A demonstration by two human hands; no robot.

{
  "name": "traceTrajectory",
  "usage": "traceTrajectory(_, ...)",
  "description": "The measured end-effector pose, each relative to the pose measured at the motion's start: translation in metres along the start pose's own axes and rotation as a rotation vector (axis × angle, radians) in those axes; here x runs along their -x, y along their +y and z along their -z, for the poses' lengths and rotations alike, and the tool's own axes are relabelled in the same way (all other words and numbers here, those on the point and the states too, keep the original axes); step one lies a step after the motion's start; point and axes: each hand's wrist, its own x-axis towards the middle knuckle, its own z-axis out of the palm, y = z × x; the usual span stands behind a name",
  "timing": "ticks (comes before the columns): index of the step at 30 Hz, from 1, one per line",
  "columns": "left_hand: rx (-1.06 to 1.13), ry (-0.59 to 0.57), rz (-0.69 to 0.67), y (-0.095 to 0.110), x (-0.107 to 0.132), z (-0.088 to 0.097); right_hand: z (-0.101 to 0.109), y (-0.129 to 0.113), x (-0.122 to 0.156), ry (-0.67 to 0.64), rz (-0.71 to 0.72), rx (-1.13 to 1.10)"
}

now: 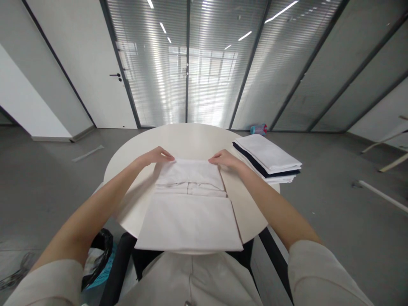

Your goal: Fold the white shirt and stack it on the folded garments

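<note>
A white garment (193, 221), partly folded, lies flat on the round white table (188, 131). Across its far half runs a folded-over panel, with a seam line in the middle below it. My left hand (158, 156) pinches the far left corner of the cloth between thumb and fingers. At the far right corner, my right hand (225, 159) has the same kind of pinch on the edge. The near end of the garment reaches the table's front edge, close to my lap.
A stack of folded white and dark cloth (267, 157) sits at the table's right edge. Behind the table, a blue and pink object (258, 129) rests on the floor. A blue bin with a black liner (103, 259) stands at lower left. Chair armrests (119, 265) flank me.
</note>
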Motion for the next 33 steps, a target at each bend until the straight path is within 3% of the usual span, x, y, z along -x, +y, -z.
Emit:
traceTrajectory(2,-0.124,-0.008,-0.088,0.011,-0.01,-0.002,-0.01,-0.016,-0.012,-0.028,0.056,0.092)
traceTrajectory(6,-0.132,-0.097,-0.166,0.019,-0.029,-0.023,-0.036,-0.038,-0.031,-0.096,0.128,0.191)
traceTrajectory(9,-0.127,-0.077,-0.192,0.014,-0.034,-0.036,-0.047,-0.038,-0.035,-0.09,0.155,0.248)
traceTrajectory(13,-0.129,-0.095,-0.244,0.008,-0.036,-0.039,-0.049,-0.032,-0.035,-0.115,0.196,0.254)
traceTrajectory(19,-0.239,-0.13,-0.32,0.016,-0.038,-0.048,-0.056,-0.039,-0.035,-0.081,0.231,0.383)
traceTrajectory(23,-0.323,0.022,-0.314,0.014,-0.026,-0.029,-0.03,-0.028,-0.027,-0.01,0.282,0.31)
traceTrajectory(26,-0.25,0.137,-0.166,0.0,-0.006,-0.002,0.007,-0.004,-0.011,0.013,0.195,0.163)
traceTrajectory(29,0.012,0.058,0.047,-0.016,0.011,0.013,0.028,0.018,0.009,-0.092,0.025,-0.035)
traceTrajectory(33,0.155,-0.01,0.088,-0.026,0.016,0.007,0.016,0.027,0.023,-0.156,-0.016,-0.283)
